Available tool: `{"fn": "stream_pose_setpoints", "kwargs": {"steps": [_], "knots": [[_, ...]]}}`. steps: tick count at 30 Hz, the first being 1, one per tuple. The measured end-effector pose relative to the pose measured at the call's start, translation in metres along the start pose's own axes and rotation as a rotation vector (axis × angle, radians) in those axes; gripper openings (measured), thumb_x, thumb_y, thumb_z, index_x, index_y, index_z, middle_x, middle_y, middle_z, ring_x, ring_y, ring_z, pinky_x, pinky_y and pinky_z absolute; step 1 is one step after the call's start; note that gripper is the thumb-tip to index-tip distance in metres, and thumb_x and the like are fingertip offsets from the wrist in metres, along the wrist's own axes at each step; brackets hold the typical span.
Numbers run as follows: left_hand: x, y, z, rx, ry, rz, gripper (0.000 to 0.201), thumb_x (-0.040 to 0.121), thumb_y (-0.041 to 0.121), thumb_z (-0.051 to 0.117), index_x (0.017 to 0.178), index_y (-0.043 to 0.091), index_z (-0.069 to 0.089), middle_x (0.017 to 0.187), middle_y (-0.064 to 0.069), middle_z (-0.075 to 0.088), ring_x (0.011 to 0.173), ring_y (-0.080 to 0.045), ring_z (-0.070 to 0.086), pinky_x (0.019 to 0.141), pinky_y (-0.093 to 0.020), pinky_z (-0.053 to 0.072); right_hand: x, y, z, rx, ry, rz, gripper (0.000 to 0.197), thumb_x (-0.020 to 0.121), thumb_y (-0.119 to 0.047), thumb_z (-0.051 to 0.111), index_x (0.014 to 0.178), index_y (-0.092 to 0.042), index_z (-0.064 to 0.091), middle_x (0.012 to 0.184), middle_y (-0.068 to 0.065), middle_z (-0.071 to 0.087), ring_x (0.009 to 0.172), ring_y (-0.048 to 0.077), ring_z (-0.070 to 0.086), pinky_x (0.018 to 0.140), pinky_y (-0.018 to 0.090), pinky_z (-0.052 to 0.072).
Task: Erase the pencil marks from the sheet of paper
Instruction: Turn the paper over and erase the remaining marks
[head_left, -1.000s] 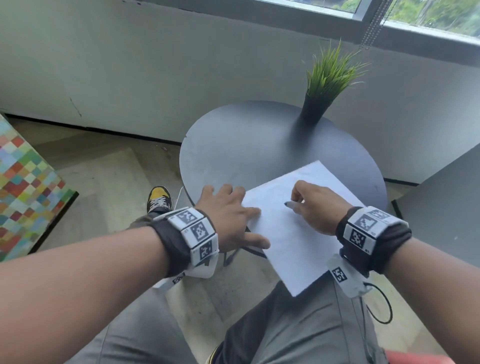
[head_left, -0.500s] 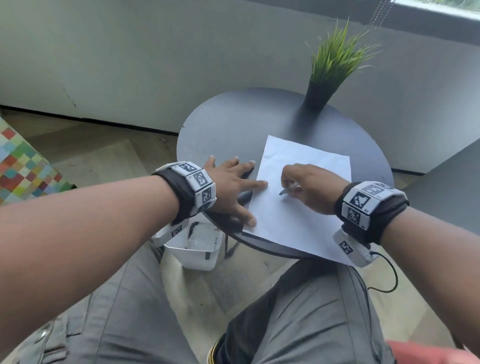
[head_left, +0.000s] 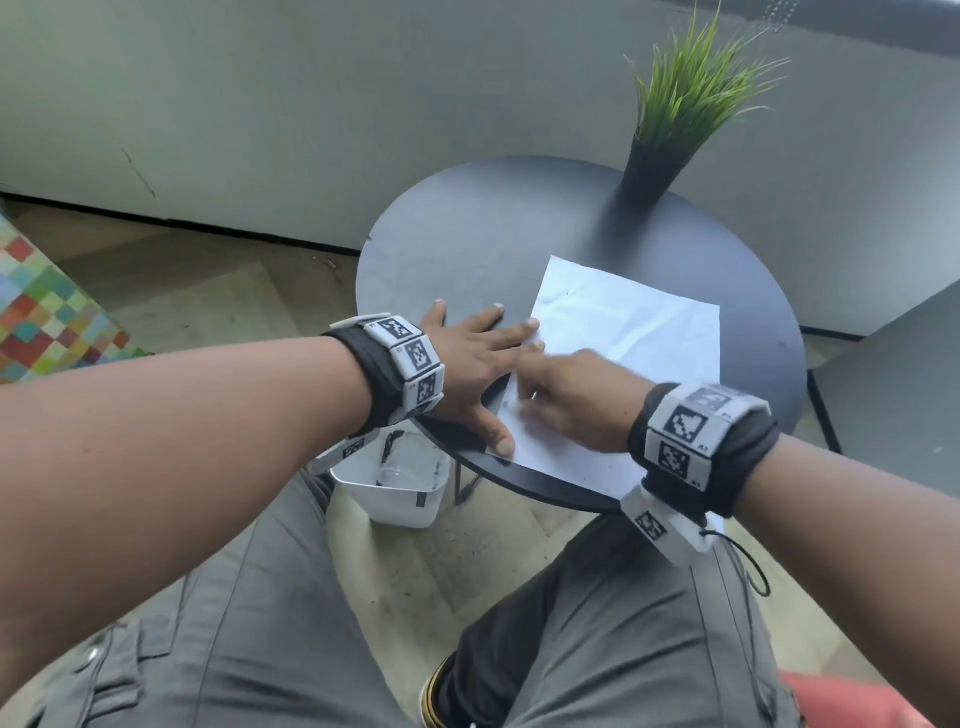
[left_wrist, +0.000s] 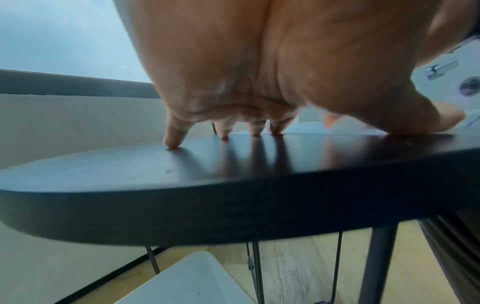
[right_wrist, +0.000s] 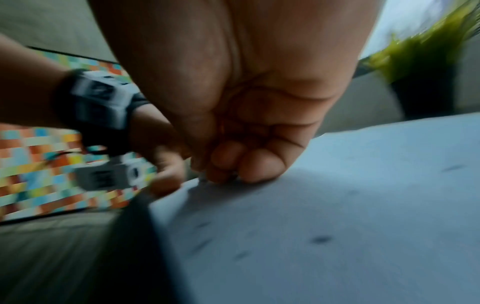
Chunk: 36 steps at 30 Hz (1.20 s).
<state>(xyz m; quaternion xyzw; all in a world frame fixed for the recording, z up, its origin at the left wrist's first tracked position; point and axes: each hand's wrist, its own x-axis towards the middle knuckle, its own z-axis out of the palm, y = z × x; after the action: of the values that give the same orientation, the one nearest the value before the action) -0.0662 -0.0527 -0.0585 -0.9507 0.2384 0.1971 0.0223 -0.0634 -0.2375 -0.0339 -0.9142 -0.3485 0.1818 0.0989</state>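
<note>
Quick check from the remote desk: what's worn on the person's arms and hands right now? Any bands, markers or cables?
Both forearms are bare, with no sleeves or gloves. The left wrist carries a black fabric band ringed by white blocks printed with black square markers, and a white camera unit hangs beneath it. The right wrist wears the same band and blocks; its white unit trails a thin black cable.

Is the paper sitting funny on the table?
A bit. The sheet of paper lies askew, looks wrinkled, and its near corner hangs over the round table's edge. The left hand presses its side.
</note>
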Motion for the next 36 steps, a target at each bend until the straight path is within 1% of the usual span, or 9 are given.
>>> {"fn": "stream_pose_setpoints", "kwargs": {"steps": [2, 6, 11, 15, 19, 23, 28, 32, 36], "knots": [[-0.001, 0.001, -0.001, 0.003, -0.005, -0.002, 0.128, 0.055, 0.096, 0.047, 0.155, 0.038, -0.007, 0.162, 0.017, -0.018, 0.151, -0.021, -0.011, 0.108, -0.073, 0.012, -0.002, -0.009, 0.004, -0.036, -0.066, -0.089, 0.014, 0.094, -0.031, 0.055, 0.100, -0.018, 0.056, 0.093, 0.004, 0.065, 0.080, 0.022, 0.050, 0.069, 0.032, 0.039], [0.001, 0.001, -0.002, 0.002, 0.001, 0.012, 0.127, 0.053, 0.097, 0.047, 0.154, 0.037, -0.002, 0.163, 0.016, -0.015, 0.151, -0.023, -0.008, 0.107, -0.075, 0.014, 0.009, 0.009, -0.007, 0.021, 0.114, 0.174, 0.013, 0.092, -0.034, 0.054, 0.092, -0.022, 0.049, 0.092, 0.004, 0.061, 0.085, 0.026, 0.055, 0.068, 0.031, 0.037], [0.000, -0.001, -0.001, -0.028, -0.009, 0.000, 0.129, 0.053, 0.096, 0.049, 0.155, 0.038, -0.006, 0.162, 0.017, -0.016, 0.151, -0.023, -0.010, 0.107, -0.075, 0.011, 0.005, -0.011, 0.007, 0.013, -0.022, -0.037, 0.007, 0.092, -0.030, 0.056, 0.096, -0.025, 0.054, 0.090, -0.003, 0.059, 0.082, 0.021, 0.054, 0.070, 0.030, 0.039], [0.000, 0.000, -0.002, -0.025, -0.007, 0.014, 0.128, 0.052, 0.096, 0.052, 0.152, 0.040, -0.005, 0.162, 0.017, -0.015, 0.151, -0.025, -0.008, 0.107, -0.075, 0.011, 0.012, 0.004, -0.003, 0.013, 0.149, 0.139, 0.010, 0.092, -0.032, 0.053, 0.092, -0.022, 0.054, 0.092, 0.000, 0.058, 0.087, 0.024, 0.054, 0.071, 0.030, 0.037], [0.000, 0.000, -0.004, -0.044, -0.029, -0.003, 0.132, 0.051, 0.095, 0.053, 0.154, 0.038, -0.008, 0.162, 0.016, -0.017, 0.151, -0.024, -0.012, 0.108, -0.075, 0.009, 0.007, -0.013, 0.010, -0.005, 0.006, -0.105, 0.014, 0.092, -0.030, 0.056, 0.103, -0.021, 0.059, 0.095, -0.005, 0.062, 0.087, 0.022, 0.057, 0.074, 0.032, 0.044], [0.001, -0.002, 0.000, -0.014, 0.012, 0.023, 0.130, 0.051, 0.097, 0.050, 0.154, 0.039, -0.004, 0.163, 0.016, -0.014, 0.151, -0.026, -0.006, 0.106, -0.076, 0.013, 0.010, 0.006, -0.007, -0.010, 0.134, 0.162, 0.009, 0.092, -0.030, 0.053, 0.092, -0.022, 0.050, 0.087, 0.001, 0.055, 0.084, 0.026, 0.053, 0.068, 0.030, 0.036], [0.000, -0.001, 0.000, -0.002, -0.008, 0.008, 0.132, 0.051, 0.099, 0.045, 0.155, 0.036, -0.007, 0.162, 0.015, -0.017, 0.151, -0.024, -0.009, 0.107, -0.076, 0.012, -0.008, -0.013, 0.003, -0.073, -0.069, -0.132, 0.010, 0.094, -0.026, 0.054, 0.100, -0.017, 0.056, 0.081, -0.005, 0.051, 0.075, 0.020, 0.045, 0.066, 0.029, 0.031], [0.000, -0.001, -0.002, 0.010, 0.000, 0.018, 0.131, 0.053, 0.098, 0.047, 0.154, 0.036, -0.008, 0.163, 0.015, -0.015, 0.151, -0.024, -0.007, 0.106, -0.075, 0.014, -0.002, 0.010, -0.006, -0.004, 0.116, 0.133, 0.015, 0.094, -0.038, 0.051, 0.089, -0.024, 0.046, 0.078, -0.002, 0.053, 0.077, 0.025, 0.053, 0.065, 0.031, 0.035], [-0.001, 0.001, -0.003, 0.007, -0.028, -0.004, 0.133, 0.051, 0.099, 0.046, 0.154, 0.036, -0.009, 0.162, 0.015, -0.017, 0.151, -0.024, -0.008, 0.106, -0.076, 0.014, -0.014, -0.010, 0.007, -0.060, -0.047, -0.065, 0.011, 0.095, -0.028, 0.052, 0.089, -0.022, 0.046, 0.074, -0.004, 0.051, 0.072, 0.023, 0.050, 0.063, 0.031, 0.033]]}}
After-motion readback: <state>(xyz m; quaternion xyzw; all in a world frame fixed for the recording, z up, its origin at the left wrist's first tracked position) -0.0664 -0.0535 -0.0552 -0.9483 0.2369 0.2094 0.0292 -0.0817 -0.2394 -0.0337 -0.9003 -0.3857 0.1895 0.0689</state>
